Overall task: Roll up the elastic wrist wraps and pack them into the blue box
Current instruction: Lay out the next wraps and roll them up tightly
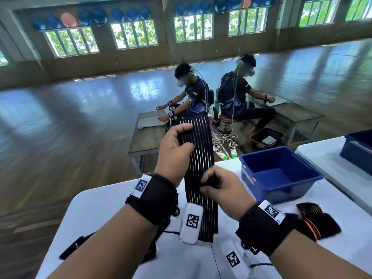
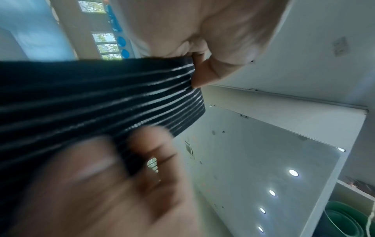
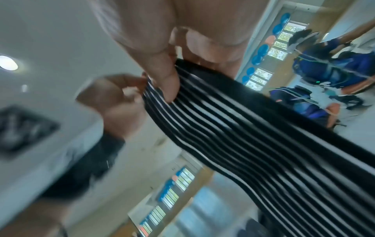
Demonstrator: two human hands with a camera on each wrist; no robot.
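Observation:
A long black wrist wrap with thin white stripes [image 1: 201,158] is held upright over the white table [image 1: 104,206], its lower end reaching the tabletop. My left hand [image 1: 188,137] grips its upper part, thumb over the left edge. Lower down, my right hand [image 1: 207,183] pinches the wrap's right edge. In the left wrist view the wrap [image 2: 91,99] runs across the frame under my fingers [image 2: 202,75]. In the right wrist view my thumb [image 3: 166,83] presses on the stripes [image 3: 243,136]. The blue box [image 1: 261,156] stands on the table to the right, with nothing visible inside it.
A black and orange wrap [image 1: 316,220] lies on the table at the right, and another dark one [image 1: 80,246] at the left edge. A second blue box [image 1: 356,152] sits on the neighbouring table. Two people work at benches further back.

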